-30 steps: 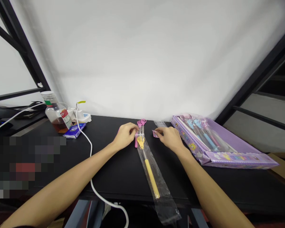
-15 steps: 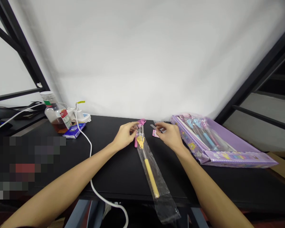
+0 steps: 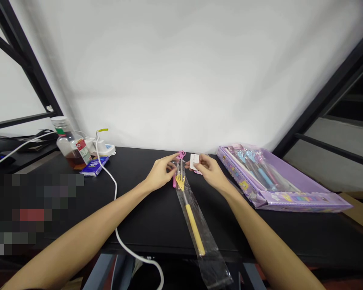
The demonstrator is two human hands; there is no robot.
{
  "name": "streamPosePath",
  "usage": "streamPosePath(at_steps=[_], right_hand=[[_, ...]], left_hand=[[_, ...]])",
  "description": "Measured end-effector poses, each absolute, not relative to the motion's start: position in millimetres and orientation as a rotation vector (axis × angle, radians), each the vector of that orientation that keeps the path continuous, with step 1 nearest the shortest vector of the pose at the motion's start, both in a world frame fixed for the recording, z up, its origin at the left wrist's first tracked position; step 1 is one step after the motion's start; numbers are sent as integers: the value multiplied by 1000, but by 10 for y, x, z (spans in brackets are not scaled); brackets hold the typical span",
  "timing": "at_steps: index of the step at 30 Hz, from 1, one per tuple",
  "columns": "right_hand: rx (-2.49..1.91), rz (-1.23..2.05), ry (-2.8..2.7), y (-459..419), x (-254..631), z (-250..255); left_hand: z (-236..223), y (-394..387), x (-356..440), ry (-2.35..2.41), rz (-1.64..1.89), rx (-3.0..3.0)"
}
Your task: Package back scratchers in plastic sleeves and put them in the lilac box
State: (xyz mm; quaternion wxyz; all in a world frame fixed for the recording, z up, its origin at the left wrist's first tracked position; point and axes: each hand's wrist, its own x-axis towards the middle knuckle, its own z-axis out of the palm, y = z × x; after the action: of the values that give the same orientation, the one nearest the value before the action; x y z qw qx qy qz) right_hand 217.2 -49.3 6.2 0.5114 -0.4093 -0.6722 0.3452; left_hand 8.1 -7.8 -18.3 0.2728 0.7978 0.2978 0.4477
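Observation:
On the black table (image 3: 145,209) lies a yellow hand-shaped back scratcher (image 3: 190,213) inside a long clear plastic bag (image 3: 211,257). Its claw end points away from me. Beside the claw is a pink back scratcher (image 3: 178,167). My left hand (image 3: 160,171) has its fingers closed at the pink scratcher and the bag's top end. My right hand (image 3: 208,171) pinches a small white card (image 3: 194,161), held upright just right of the pink claw. A small pink tag (image 3: 197,172) lies under that hand.
A purple display box (image 3: 278,181) of bagged scratchers sits at the right. At the left stand a bottle of brown liquid (image 3: 69,143), a blue packet (image 3: 93,166) and a white power strip (image 3: 104,148) whose white cable (image 3: 116,209) runs over the front edge. Black frame bars flank both sides.
My right hand has lifted the small white card and moved it left toward the pink scratcher's claw. My left hand has stayed at the bag's top end.

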Motion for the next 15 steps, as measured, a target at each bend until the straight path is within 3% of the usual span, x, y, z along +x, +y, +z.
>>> streamPosePath(at_steps=[15], right_hand=[[-1037, 295, -1920, -613, 2085, 74]], left_hand=[[-146, -106, 85, 722, 1243, 2224]])
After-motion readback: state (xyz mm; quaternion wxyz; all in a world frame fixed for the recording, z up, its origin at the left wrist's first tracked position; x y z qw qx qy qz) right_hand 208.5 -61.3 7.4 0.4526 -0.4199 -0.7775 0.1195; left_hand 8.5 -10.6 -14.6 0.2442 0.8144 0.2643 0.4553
